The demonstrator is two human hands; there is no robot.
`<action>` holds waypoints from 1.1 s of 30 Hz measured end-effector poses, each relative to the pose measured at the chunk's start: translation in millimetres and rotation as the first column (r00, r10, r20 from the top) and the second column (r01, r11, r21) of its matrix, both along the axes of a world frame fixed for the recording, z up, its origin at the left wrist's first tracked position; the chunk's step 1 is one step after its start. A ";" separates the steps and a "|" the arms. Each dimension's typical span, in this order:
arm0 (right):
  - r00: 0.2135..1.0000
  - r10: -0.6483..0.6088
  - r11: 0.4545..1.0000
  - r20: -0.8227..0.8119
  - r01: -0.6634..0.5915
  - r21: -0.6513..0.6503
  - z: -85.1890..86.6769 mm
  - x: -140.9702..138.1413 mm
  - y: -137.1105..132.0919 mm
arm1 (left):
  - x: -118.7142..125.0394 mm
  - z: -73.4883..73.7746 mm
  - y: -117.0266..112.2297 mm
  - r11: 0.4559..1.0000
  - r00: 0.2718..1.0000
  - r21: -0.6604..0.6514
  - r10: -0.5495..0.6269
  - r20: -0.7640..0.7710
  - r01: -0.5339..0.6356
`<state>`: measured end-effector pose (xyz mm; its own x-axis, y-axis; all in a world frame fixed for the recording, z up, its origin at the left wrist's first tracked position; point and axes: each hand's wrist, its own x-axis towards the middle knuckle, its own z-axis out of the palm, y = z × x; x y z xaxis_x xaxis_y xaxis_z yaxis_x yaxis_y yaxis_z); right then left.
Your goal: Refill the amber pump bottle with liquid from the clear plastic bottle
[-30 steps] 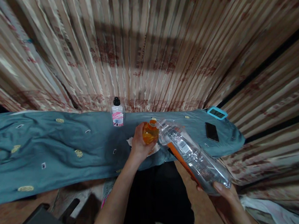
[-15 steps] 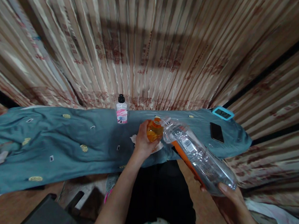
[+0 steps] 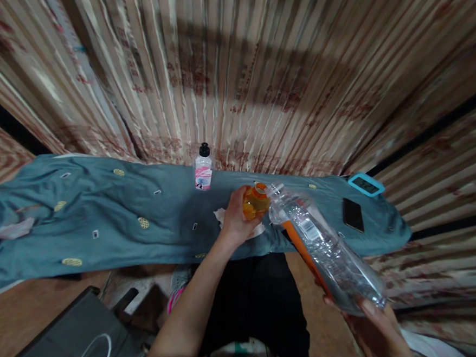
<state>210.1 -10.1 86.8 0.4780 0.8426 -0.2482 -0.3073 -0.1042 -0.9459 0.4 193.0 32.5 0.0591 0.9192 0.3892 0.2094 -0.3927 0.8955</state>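
Note:
My left hand [image 3: 236,222] is wrapped round a small amber bottle [image 3: 256,203], uncapped and held over the cloth-covered surface. In my right hand [image 3: 369,313] lies the base end of a large clear plastic bottle [image 3: 328,248] with an orange label. It is tilted, its neck pointing up and left, close beside the amber bottle's mouth. Whether the two mouths touch, or liquid passes between them, I cannot tell. Under my left hand a crumpled white tissue [image 3: 220,216] shows in part.
A squeeze bottle [image 3: 203,173] with black cap and pink label stands at the back of the teal cloth [image 3: 114,225]. To the right lie a phone [image 3: 352,214] and a blue-framed digital clock [image 3: 366,184]. Striped curtains hang behind. A dark case [image 3: 70,342] with a white cable sits lower left.
The whole view has shifted, so things appear slightly farther right. Both hands keep their grips, and the two bottles stay in much the same position relative to each other.

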 end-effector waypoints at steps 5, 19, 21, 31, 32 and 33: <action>0.998 -0.065 0.997 0.010 0.066 -0.045 -0.2 -0.9 -5.8 | 0.8 -2.5 1.5 1.000 1.000 0.023 0.003 -0.009 -0.002; 0.995 -0.028 0.997 0.101 0.035 -0.066 1.9 0.6 -4.4 | 1.8 -5.9 3.2 0.998 1.000 0.060 -0.004 -0.025 0.006; 0.994 -0.030 0.997 0.101 0.036 -0.065 2.0 -0.4 -4.3 | 2.2 -6.7 3.7 0.998 1.000 0.065 -0.004 -0.021 0.005; 0.991 -0.023 0.993 0.134 0.039 -0.115 3.9 -0.3 -2.4 | 1.6 -4.3 3.1 0.998 1.000 0.056 -0.009 -0.025 0.011; 0.991 -0.017 0.993 0.132 0.033 -0.115 4.1 0.0 -2.3 | 1.7 -3.6 2.8 0.999 1.000 0.046 -0.009 -0.028 0.010; 0.992 -0.014 0.993 0.129 0.029 -0.112 4.4 0.0 -2.2 | 1.8 -2.7 2.6 0.999 1.000 0.038 -0.007 -0.029 0.008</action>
